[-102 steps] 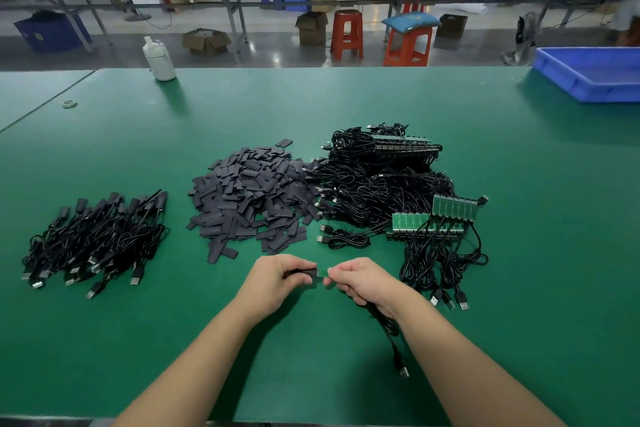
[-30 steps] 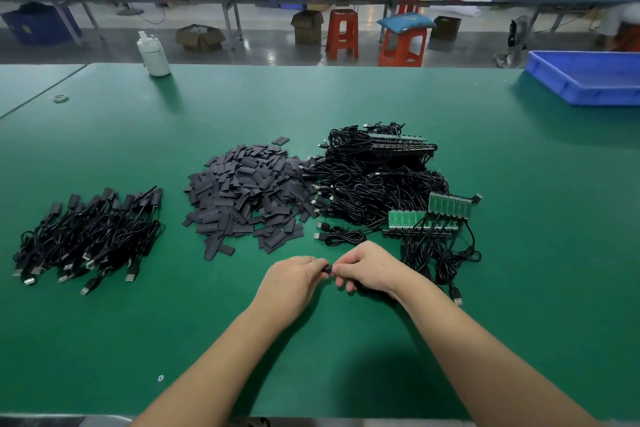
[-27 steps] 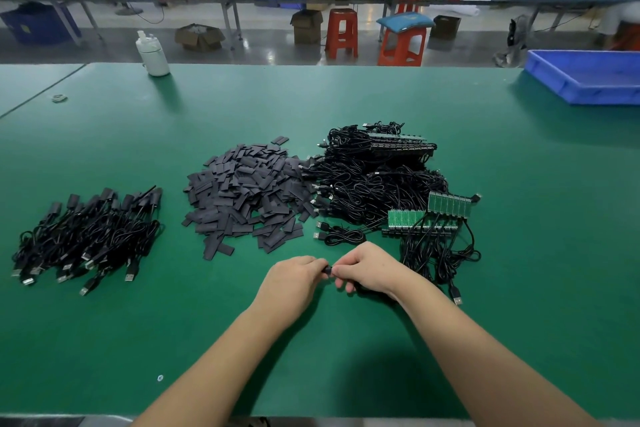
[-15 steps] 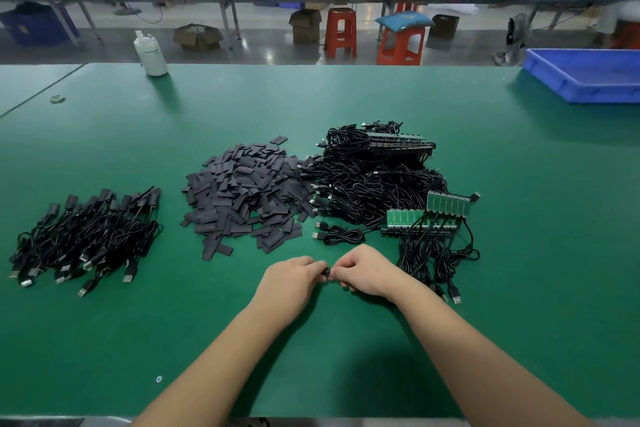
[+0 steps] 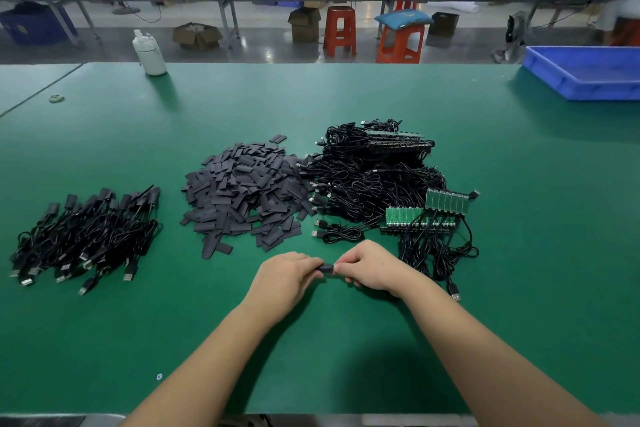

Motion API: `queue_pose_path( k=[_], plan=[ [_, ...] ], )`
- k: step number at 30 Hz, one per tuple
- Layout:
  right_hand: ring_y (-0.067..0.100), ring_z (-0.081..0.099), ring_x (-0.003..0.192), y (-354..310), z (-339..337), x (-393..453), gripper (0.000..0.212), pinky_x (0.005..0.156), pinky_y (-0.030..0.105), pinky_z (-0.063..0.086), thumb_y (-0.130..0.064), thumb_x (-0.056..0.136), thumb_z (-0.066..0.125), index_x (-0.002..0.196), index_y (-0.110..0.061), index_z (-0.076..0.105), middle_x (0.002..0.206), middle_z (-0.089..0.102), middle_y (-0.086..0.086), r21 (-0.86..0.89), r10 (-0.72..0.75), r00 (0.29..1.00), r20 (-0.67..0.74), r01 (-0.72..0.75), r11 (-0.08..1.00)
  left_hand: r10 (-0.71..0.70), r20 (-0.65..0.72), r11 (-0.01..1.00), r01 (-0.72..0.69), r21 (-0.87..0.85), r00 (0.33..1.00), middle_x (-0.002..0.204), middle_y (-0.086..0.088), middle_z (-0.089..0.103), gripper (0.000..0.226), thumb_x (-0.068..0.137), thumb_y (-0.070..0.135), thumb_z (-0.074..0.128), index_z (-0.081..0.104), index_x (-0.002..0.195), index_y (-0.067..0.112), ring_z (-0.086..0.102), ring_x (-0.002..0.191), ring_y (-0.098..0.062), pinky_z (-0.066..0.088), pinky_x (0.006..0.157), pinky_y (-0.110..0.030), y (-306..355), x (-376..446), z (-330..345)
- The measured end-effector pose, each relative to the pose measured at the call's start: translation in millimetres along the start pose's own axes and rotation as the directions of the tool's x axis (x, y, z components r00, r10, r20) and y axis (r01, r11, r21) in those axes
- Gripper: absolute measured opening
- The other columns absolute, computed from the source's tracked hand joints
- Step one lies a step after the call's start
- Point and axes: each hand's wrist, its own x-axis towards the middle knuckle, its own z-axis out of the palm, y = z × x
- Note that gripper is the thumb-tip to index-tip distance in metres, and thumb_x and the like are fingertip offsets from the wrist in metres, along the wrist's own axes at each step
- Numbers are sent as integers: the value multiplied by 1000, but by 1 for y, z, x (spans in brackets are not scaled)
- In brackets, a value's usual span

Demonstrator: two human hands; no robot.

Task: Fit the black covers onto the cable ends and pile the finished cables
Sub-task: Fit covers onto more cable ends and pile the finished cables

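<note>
Left hand (image 5: 284,276) and right hand (image 5: 372,267) each keep a clenched grip on one black cover (image 5: 326,268) above the green surface (image 5: 519,253).

Bright, even overhead light fills the scene. Soft, blurred shadows pool beneath the forearms toward 6 o'clock on the green surface (image 5: 519,184), and the white bottle (image 5: 149,54) at 11 o'clock casts a faint one toward the viewer. The glossy floor (image 5: 263,45) shows glare patches. Wide-angle distortion bends the edges; far benches look soft.
</note>
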Motion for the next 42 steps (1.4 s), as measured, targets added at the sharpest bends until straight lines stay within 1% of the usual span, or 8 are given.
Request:
queue_pose_path(
  k=[6, 12, 15, 21, 33, 36, 40, 42],
  plan=[
    [3, 48, 45, 1, 0, -1, 22, 47, 12, 40, -22, 93, 60, 90, -13, 80, 61, 62, -6, -14, -5, 1000, 11, 5, 1000, 57, 22, 998, -58, 25, 998, 107, 5, 69, 33, 102, 40, 46, 64, 125, 24, 60, 100, -18, 48, 84, -32, 1, 1, 0],
    [14, 52, 60, -1, 3, -1, 22, 63, 26, 44, -26, 93, 63, 84, -13, 79, 66, 65, -1, -66, 2, 999, 35, 0, 998, 46, 78, 996, -51, 74, 996, 118, 11, 66, 34, 102, 42, 42, 57, 132, 32, 63, 101, -20, 50, 84, -32, 3, 3, 3],
    [17, 51, 61, -3, 6, -1, 26, 63, 28, 43, -26, 92, 64, 69, -19, 74, 67, 65, 2, -69, 8, 1000, 20, -6, 998, 53, 83, 996, -58, 62, 995, 115, 9, 66, 31, 102, 40, 43, 58, 128, 31, 63, 101, -17, 51, 83, -34, 6, 4, 6],
    [10, 49, 52, -2, 5, -1, 25, 60, 23, 45, -20, 91, 64, 69, -21, 76, 60, 62, -3, 45, 14, 1000, 13, -14, 999, 76, -11, 997, -76, -20, 997, 106, 7, 70, 24, 101, 34, 50, 66, 115, 22, 66, 92, -19, 52, 77, -36, 7, 0, 10],
    [18, 53, 60, 0, 11, -2, 36, 65, 30, 48, -25, 95, 60, 61, -24, 69, 64, 67, -2, -94, 14, 1000, 3, -14, 996, 138, 15, 990, -138, 0, 990, 103, 5, 69, 21, 99, 25, 51, 64, 114, 20, 64, 89, -22, 50, 79, -36, 6, 0, 19],
    [15, 55, 59, -1, 11, -3, 39, 66, 29, 50, -26, 98, 58, 60, -27, 66, 56, 66, -11, -136, 19, 1000, 2, -18, 990, 148, 18, 989, -148, 2, 989, 101, 3, 67, 22, 100, 25, 50, 64, 116, 18, 63, 87, -23, 50, 77, -34, 5, -1, 19],
    [-4, 47, 40, -4, 12, -3, 42, 54, 21, 39, -28, 99, 57, 58, -29, 60, 43, 56, -22, -215, 5, 1000, -10, -7, 977, 141, 14, 990, -141, 24, 990, 102, 4, 67, 25, 101, 31, 47, 63, 118, 19, 64, 88, -22, 50, 75, -35, 5, -3, 20],
    [-6, 45, 36, -5, 13, -3, 42, 50, 19, 35, -28, 100, 57, 57, -30, 59, 43, 56, -20, -241, -3, 1000, -12, 0, 971, 121, -14, 992, -120, 45, 993, 104, 7, 67, 26, 102, 37, 45, 63, 117, 25, 64, 90, -19, 52, 72, -35, 4, -4, 19]
  ],
)
